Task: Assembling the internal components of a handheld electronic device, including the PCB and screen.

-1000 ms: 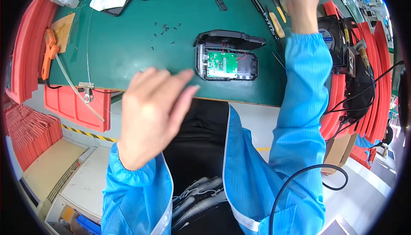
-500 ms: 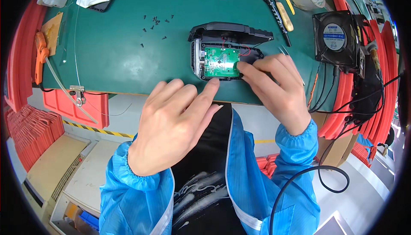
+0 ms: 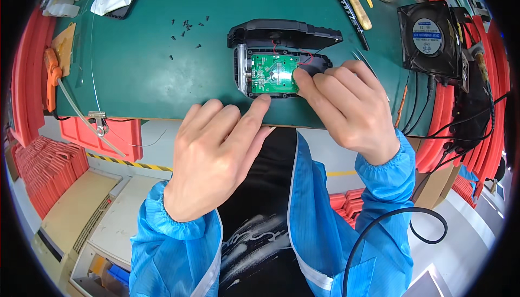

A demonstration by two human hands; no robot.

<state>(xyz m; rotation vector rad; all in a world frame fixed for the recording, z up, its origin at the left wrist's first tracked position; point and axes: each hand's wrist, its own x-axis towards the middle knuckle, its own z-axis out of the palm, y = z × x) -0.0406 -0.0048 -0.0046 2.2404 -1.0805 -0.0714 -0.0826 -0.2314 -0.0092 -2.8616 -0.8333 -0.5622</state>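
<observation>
Head view: R hand [image 3: 348, 107] hides the lower-right corner of open black case [image 3: 290, 33], so can't tell if its bunched fingertips pinch anything. Green PCB [image 3: 271, 74] sits in case, its right end by R fingertips; L hand [image 3: 214, 159] (thumb & index apart) w/ index tip at case's near rim

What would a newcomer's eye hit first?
Probably the bright green circuit board in the open black case, near the table edge, with the right hand at its right end and the left hand's index finger at the case's near edge. Next, the black fan at right and orange tool far left.
</observation>
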